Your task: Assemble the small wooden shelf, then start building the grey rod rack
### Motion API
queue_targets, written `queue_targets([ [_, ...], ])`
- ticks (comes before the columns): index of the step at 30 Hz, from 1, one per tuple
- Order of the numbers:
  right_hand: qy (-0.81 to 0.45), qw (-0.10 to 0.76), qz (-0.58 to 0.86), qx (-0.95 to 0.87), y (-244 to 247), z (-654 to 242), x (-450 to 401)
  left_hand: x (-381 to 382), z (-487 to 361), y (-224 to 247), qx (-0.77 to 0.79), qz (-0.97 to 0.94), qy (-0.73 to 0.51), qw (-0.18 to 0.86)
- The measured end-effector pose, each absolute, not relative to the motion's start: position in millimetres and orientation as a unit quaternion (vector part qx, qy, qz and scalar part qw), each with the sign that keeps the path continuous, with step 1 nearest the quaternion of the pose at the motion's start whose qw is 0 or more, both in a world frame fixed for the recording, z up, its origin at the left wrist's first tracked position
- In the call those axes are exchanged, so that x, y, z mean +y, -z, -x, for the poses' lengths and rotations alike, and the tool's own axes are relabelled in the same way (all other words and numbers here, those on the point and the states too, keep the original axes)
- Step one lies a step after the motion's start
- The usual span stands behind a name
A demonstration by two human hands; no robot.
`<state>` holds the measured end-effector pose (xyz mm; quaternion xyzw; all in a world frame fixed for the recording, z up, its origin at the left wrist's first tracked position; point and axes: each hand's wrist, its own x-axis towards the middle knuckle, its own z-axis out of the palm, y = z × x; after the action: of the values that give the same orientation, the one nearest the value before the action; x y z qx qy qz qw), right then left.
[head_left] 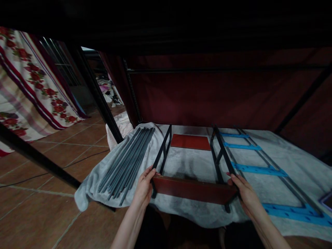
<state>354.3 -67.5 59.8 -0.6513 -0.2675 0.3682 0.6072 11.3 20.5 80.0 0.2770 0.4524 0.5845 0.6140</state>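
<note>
A black metal frame point(225, 152) with a reddish-brown board point(192, 191) across its front sits along the grey cloth's point(186, 162) near edge

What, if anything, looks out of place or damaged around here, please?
The held rack looks undamaged, and I see no spill. Slightly untidy: the grey blanket is rumpled and droops over the near left edge, a thin black cable trails across the tiled floor, and heaped items lie beyond the black post.

On the blanket point(192, 167) before me, the rods point(127, 162) lie left of the frame point(164, 150) between my hands. The loose board point(190, 141) lies behind the frame's near board point(193, 190); the straps point(259, 169) lie right. The curtain point(207, 97) hangs behind.
</note>
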Motion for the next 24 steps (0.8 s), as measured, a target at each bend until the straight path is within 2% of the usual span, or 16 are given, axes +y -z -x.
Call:
queue_targets([
  [12, -0.396, 0.612, 0.629, -0.271, -62.9, -371.7, -73.2, 3.4, -32.5, -76.5, 0.503, -0.226, -0.618, 0.560],
  [20, -0.405, 0.597, 0.647, -0.247, -69.7, -370.0, -65.5, 14.7, -22.3, -74.2, 0.532, -0.255, -0.567, 0.575],
  [24, -0.416, 0.571, 0.660, -0.255, -70.4, -376.6, -66.6, 20.7, -1.1, -81.4, 0.535, -0.266, -0.503, 0.625],
])
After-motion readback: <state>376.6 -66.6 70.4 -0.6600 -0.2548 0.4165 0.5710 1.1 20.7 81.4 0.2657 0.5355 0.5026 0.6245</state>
